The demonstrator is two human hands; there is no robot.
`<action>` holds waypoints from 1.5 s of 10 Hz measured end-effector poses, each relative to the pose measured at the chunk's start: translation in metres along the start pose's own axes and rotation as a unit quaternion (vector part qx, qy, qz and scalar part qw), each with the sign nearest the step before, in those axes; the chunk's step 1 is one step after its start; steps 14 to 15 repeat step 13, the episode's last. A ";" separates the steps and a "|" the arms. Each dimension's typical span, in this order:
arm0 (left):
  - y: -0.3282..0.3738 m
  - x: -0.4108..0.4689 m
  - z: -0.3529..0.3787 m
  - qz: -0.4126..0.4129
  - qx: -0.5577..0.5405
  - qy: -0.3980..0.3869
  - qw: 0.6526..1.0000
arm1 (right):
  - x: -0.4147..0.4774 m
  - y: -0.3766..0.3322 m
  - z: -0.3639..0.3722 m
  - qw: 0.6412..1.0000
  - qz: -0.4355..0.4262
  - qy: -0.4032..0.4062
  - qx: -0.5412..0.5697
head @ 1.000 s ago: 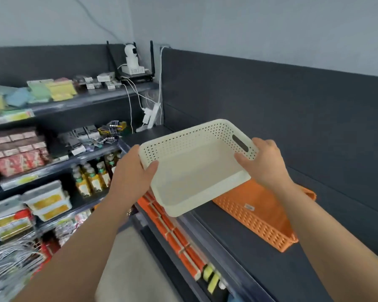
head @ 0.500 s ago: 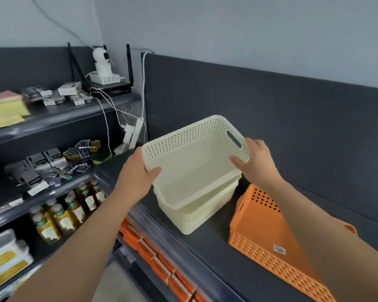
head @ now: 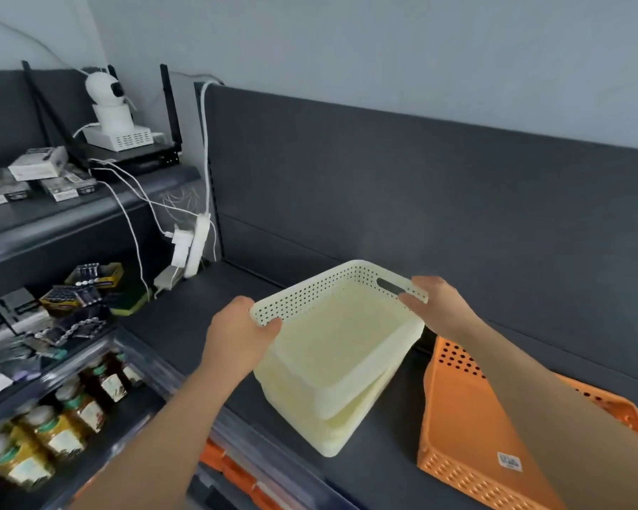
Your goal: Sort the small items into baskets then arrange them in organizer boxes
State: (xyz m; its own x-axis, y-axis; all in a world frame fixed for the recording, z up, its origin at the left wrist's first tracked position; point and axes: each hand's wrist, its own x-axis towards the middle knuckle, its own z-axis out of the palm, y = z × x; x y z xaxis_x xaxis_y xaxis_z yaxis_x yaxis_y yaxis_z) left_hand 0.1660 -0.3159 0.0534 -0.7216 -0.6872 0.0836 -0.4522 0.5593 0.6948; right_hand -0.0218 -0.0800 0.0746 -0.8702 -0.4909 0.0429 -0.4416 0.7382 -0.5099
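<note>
The dark shelf point(head: 207, 325) fills the lower middle of the view, backed by a dark panel. On it, at 4 o'clock from the centre, stands an orange basket point(head: 453, 417) with perforated walls, partly covered by the right forearm. At 6 o'clock a cream basket point(head: 339, 325) sits tilted inside a second cream basket point(head: 347, 425) that rests on the shelf, just beside the orange one.

The left hand point(head: 236, 340) grips the upper basket's rim at its 9 o'clock corner, thumb hooked over the edge and fingers wrapped outside, out of sight. The right hand point(head: 439, 307) grips the rim at 2 o'clock beside the handle slot, thumb on top and fingers curled behind the wall.

At 8 o'clock, lower shelves carry bottles point(head: 70, 414). A white camera point(head: 105, 92) stands at 10 o'clock, and a power strip point(head: 196, 244) hangs below it.
</note>
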 end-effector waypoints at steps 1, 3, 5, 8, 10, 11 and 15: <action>-0.005 0.011 -0.001 -0.015 -0.046 -0.024 0.999 | 0.002 -0.006 0.005 0.999 0.034 0.015 0.017; -0.028 0.017 0.000 -0.033 -0.089 -0.100 0.991 | -0.009 -0.014 0.029 0.970 0.192 0.116 0.098; -0.030 0.016 -0.002 0.034 -0.105 -0.086 0.990 | -0.034 -0.030 0.053 0.961 0.205 0.106 0.153; -0.039 0.015 0.003 0.064 0.025 -0.129 0.989 | -0.055 -0.036 0.082 0.978 0.185 0.043 0.087; -0.044 0.017 0.004 0.118 0.132 -0.137 0.975 | -0.064 -0.037 0.091 0.987 0.154 0.014 0.036; -0.049 0.020 0.001 0.151 0.160 -0.151 0.964 | -0.078 -0.033 0.083 0.984 0.162 0.027 0.071; -0.018 0.018 -0.059 0.185 -0.008 -0.072 0.980 | -0.149 -0.011 0.014 0.977 0.185 0.082 0.062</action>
